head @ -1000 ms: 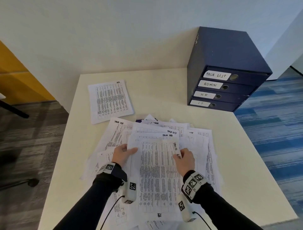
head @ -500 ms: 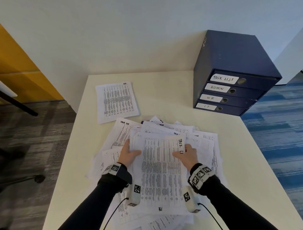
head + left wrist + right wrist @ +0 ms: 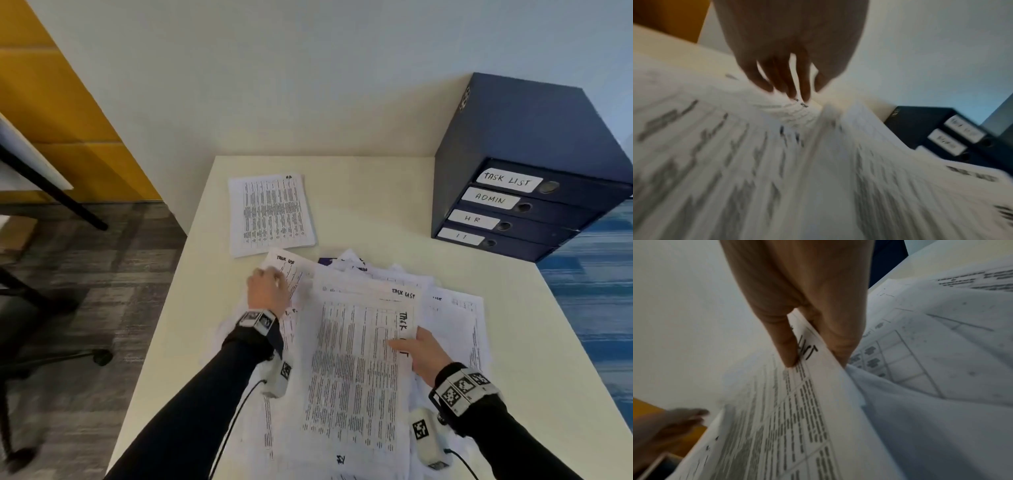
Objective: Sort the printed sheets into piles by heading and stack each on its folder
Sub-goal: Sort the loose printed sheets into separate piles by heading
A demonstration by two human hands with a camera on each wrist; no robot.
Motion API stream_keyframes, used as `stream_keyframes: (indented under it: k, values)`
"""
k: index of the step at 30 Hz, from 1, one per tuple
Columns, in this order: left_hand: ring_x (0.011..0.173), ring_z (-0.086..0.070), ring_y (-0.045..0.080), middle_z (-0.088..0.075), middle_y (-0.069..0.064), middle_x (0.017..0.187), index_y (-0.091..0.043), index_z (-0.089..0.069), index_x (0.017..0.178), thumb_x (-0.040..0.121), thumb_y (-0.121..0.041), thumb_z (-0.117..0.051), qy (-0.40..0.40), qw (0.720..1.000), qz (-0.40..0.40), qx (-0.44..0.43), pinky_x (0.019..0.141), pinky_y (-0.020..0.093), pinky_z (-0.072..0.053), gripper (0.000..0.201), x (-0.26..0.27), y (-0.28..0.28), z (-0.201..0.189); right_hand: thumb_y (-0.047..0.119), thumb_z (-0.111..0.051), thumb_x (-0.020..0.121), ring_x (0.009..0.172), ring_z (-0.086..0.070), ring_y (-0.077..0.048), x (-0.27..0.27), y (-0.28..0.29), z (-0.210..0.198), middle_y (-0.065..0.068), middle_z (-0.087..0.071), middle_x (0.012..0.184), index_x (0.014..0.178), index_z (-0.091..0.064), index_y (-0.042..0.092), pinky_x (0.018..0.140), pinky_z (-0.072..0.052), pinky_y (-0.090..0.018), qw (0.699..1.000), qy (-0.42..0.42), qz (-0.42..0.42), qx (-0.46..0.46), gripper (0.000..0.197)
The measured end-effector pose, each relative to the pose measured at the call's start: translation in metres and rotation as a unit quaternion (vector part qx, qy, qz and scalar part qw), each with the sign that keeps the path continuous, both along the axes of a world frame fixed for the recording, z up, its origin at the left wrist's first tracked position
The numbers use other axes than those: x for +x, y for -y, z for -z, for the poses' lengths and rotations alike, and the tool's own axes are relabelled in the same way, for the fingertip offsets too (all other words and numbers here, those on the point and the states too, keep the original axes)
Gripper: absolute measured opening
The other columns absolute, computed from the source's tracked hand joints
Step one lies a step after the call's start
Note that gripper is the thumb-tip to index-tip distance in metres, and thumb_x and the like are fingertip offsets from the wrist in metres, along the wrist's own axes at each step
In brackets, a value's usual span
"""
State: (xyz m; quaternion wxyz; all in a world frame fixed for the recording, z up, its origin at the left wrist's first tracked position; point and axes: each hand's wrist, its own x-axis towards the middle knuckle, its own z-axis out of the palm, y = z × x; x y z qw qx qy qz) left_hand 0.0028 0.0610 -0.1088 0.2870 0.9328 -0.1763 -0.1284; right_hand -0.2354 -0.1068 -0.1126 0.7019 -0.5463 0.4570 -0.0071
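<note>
Table (image 3: pixel 359 205): four folders (image 3: pixel 507 212), two hands.

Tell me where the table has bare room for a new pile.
Bare table lies between the separate sheet pile at the far left and the folder stack at the far right. A second strip runs along the right edge, below the folders. The near middle is crowded with loose sheets under both hands.

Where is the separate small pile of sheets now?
In the head view the small pile lies at the table's far left, just beyond the left hand.
</note>
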Motion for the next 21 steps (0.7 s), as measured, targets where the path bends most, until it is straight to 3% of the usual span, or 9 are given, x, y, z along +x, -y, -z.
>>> stream_keyframes:
  k: [2, 5, 8, 9, 11, 13, 16, 19, 21]
  values:
    - [0.121, -0.041, 0.032, -0.043, 0.015, 0.132, -0.012, -0.040, 0.133, 0.089, -0.019, -0.054, 0.044, 0.994, -0.041, 0.090, 0.101, 0.044, -0.034, 0.047, 0.024, 0.005, 0.002, -0.012, -0.056, 0.085, 0.089, -0.066, -0.025, -0.004, 0.000, 0.010, -0.016, -0.068, 0.105, 0.118, -0.058, 0.000, 0.070, -0.053, -0.033, 1.000, -0.009, 0.016, -0.004, 0.035]
    - [0.132, -0.038, 0.031, -0.042, 0.010, 0.142, -0.016, -0.010, 0.149, 0.086, -0.024, -0.058, -0.105, 0.984, -0.022, 0.139, 0.115, 0.054, -0.012, 0.079, 0.054, 0.008, 0.007, -0.014, -0.055, 0.085, 0.087, -0.066, -0.026, -0.007, -0.001, 0.020, -0.015, -0.069, 0.099, 0.114, -0.060, 0.000, 0.068, -0.054, -0.034, 0.999, -0.021, 0.031, -0.005, 0.033]
    - [0.110, -0.056, 0.029, -0.059, 0.003, 0.111, -0.020, -0.028, 0.141, 0.084, -0.015, -0.059, -0.120, 0.992, -0.032, 0.028, 0.110, 0.047, -0.026, 0.066, 0.062, 0.007, 0.008, -0.014, -0.055, 0.084, 0.090, -0.066, -0.028, -0.008, -0.002, 0.025, -0.014, -0.069, 0.098, 0.113, -0.061, 0.000, 0.074, -0.053, -0.037, 0.999, -0.031, 0.035, -0.013, 0.033]
    - [0.095, -0.059, 0.025, -0.058, 0.001, 0.095, -0.018, -0.038, 0.135, 0.083, -0.011, -0.059, -0.106, 0.994, -0.034, -0.024, 0.098, 0.040, -0.038, 0.057, 0.058, 0.005, 0.004, -0.014, -0.055, 0.084, 0.092, -0.065, -0.029, -0.007, -0.002, 0.026, -0.014, -0.069, 0.098, 0.114, -0.061, 0.000, 0.076, -0.053, -0.039, 0.999, -0.035, 0.032, -0.014, 0.034]
    - [0.074, -0.052, 0.017, -0.051, -0.002, 0.080, -0.012, -0.055, 0.118, 0.084, -0.009, -0.060, -0.063, 0.994, 0.000, -0.087, 0.074, 0.029, -0.045, 0.034, 0.046, 0.002, -0.004, -0.013, -0.057, 0.083, 0.095, -0.065, -0.031, -0.005, -0.001, 0.027, -0.016, -0.068, 0.101, 0.115, -0.060, 0.000, 0.083, -0.052, -0.043, 0.999, -0.039, 0.029, -0.016, 0.035]
    - [0.075, -0.053, 0.018, -0.051, 0.001, 0.090, -0.014, -0.061, 0.104, 0.085, -0.014, -0.059, 0.007, 0.997, 0.065, -0.051, 0.075, 0.031, -0.047, 0.018, 0.034, -0.005, -0.007, -0.012, -0.057, 0.083, 0.097, -0.064, -0.032, -0.004, -0.001, 0.026, -0.018, -0.067, 0.104, 0.115, -0.060, 0.001, 0.088, -0.051, -0.045, 0.998, -0.043, 0.030, -0.021, 0.034]
    - [0.083, -0.060, 0.022, -0.059, 0.002, 0.103, -0.018, -0.056, 0.115, 0.089, -0.017, -0.054, 0.032, 0.985, 0.171, 0.012, 0.074, 0.029, -0.046, 0.026, 0.018, -0.023, 0.000, -0.013, -0.057, 0.082, 0.095, -0.064, -0.032, -0.003, -0.001, 0.025, -0.017, -0.068, 0.102, 0.112, -0.061, 0.003, 0.085, -0.051, -0.045, 0.998, -0.046, 0.021, -0.025, 0.033]
    - [0.074, -0.061, 0.023, -0.067, 0.004, 0.091, -0.018, -0.056, 0.119, 0.097, -0.019, -0.044, 0.047, 0.978, 0.186, 0.081, 0.064, 0.027, -0.045, 0.026, 0.008, -0.037, -0.004, -0.015, -0.056, 0.081, 0.090, -0.064, -0.032, -0.003, 0.000, 0.022, -0.016, -0.068, 0.097, 0.106, -0.060, 0.004, 0.075, -0.053, -0.040, 0.998, -0.057, 0.007, -0.021, 0.032]
    - [0.086, -0.065, 0.023, -0.069, 0.005, 0.105, -0.019, -0.057, 0.126, 0.098, -0.017, -0.043, 0.090, 0.979, 0.168, 0.075, 0.075, 0.029, -0.050, 0.031, 0.008, -0.040, -0.020, -0.017, -0.055, 0.080, 0.088, -0.063, -0.032, -0.003, 0.001, 0.020, -0.017, -0.067, 0.095, 0.104, -0.060, 0.004, 0.072, -0.052, -0.038, 0.997, -0.067, -0.009, -0.029, 0.032]
